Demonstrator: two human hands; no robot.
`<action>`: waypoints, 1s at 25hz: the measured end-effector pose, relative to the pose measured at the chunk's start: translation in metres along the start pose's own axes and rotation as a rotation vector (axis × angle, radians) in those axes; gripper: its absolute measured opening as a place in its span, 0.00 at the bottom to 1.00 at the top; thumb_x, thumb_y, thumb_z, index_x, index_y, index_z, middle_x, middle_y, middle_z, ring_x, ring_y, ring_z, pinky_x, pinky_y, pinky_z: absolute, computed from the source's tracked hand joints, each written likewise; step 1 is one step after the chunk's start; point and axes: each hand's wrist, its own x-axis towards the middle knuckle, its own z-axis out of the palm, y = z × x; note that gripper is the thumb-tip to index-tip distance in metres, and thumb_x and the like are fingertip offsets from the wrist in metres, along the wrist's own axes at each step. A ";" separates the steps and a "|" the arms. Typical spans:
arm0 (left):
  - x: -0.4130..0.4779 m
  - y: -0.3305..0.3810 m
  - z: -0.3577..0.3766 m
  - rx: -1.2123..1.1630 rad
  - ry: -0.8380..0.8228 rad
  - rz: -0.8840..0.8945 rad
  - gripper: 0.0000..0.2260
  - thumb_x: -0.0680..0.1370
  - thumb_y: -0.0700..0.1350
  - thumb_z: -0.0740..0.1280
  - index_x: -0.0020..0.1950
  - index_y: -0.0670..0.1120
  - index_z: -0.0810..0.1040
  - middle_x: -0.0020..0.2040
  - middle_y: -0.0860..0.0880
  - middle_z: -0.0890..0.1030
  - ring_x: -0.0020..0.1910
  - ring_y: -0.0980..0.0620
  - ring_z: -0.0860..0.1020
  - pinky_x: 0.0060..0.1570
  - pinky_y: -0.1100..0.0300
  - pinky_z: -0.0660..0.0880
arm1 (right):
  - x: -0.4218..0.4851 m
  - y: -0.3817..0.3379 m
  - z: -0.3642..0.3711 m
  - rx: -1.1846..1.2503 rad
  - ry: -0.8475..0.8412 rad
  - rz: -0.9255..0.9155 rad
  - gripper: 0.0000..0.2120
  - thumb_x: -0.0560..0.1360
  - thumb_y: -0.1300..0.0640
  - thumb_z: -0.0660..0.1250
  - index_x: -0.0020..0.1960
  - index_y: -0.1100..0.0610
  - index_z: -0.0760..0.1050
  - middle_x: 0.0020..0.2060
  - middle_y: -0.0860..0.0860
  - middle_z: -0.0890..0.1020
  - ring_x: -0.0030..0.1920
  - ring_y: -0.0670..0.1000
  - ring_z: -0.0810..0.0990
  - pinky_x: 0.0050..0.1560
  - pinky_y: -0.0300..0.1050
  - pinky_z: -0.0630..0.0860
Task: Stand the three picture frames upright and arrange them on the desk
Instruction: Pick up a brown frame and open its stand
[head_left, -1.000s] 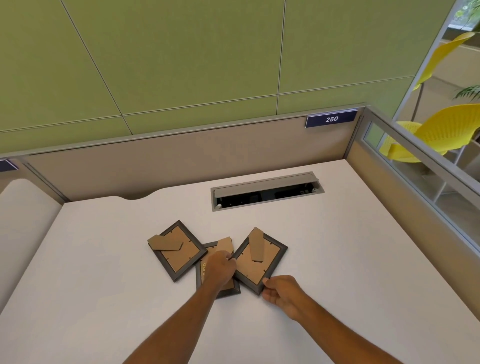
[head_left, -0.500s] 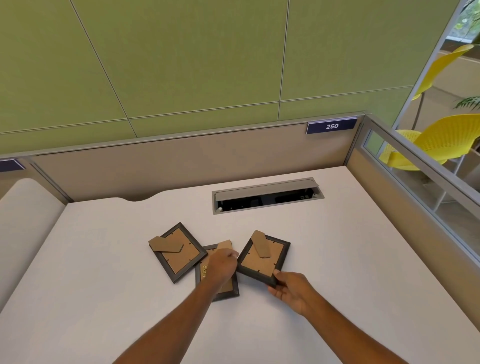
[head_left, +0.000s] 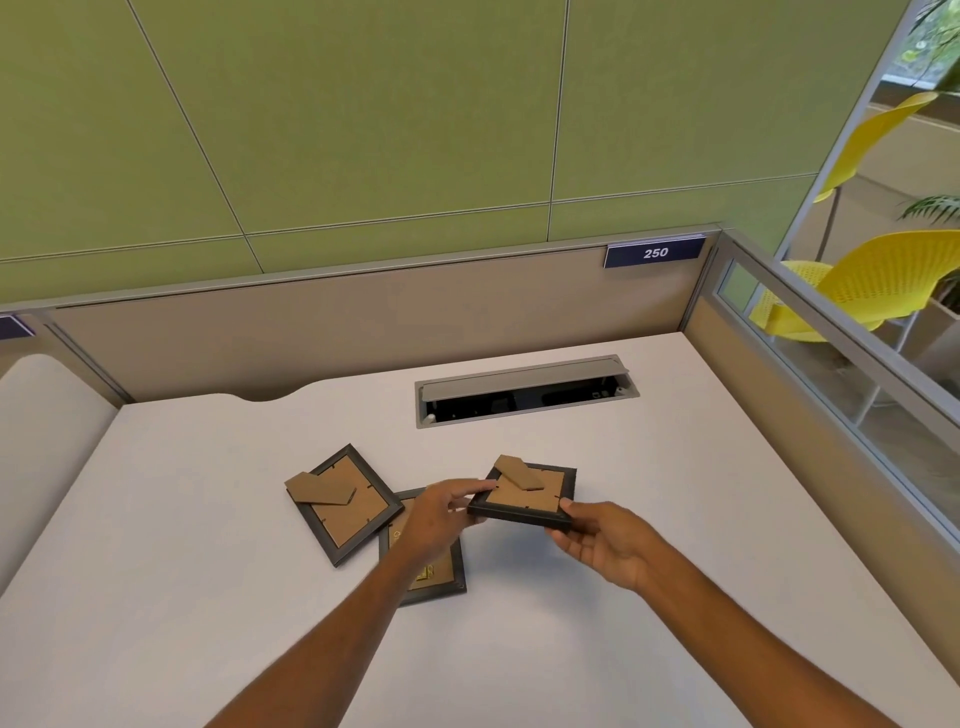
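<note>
One picture frame (head_left: 524, 496), back up, is pinched by the right hand (head_left: 605, 543) at its near corner and the left hand (head_left: 439, 517) at its edge, apparently off the desk (head_left: 701, 545).

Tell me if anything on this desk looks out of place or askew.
Yes. The left frame and middle frame lie face down at skewed angles, corners overlapping. The left hand and right hand hold the right frame tilted above the desk. The cable hatch lid is propped open.
</note>
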 end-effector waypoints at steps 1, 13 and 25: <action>0.002 0.002 0.003 0.018 0.034 0.043 0.21 0.79 0.32 0.74 0.68 0.51 0.87 0.69 0.49 0.83 0.67 0.51 0.81 0.68 0.62 0.78 | -0.002 -0.005 -0.002 0.002 -0.012 0.002 0.15 0.80 0.67 0.72 0.65 0.69 0.79 0.55 0.68 0.88 0.45 0.62 0.90 0.38 0.50 0.89; 0.023 0.029 0.024 -0.006 0.183 0.149 0.11 0.82 0.35 0.70 0.56 0.49 0.88 0.50 0.57 0.89 0.52 0.63 0.85 0.52 0.59 0.83 | -0.008 -0.056 -0.014 -0.276 0.077 -0.008 0.17 0.81 0.45 0.71 0.48 0.60 0.77 0.34 0.56 0.81 0.43 0.60 0.87 0.44 0.51 0.86; 0.029 0.042 0.023 -0.296 0.186 -0.134 0.09 0.88 0.45 0.64 0.61 0.48 0.84 0.52 0.50 0.90 0.54 0.50 0.89 0.51 0.46 0.89 | 0.018 -0.052 -0.006 -0.456 -0.013 -0.109 0.28 0.85 0.35 0.60 0.63 0.58 0.81 0.56 0.61 0.89 0.58 0.60 0.88 0.54 0.54 0.86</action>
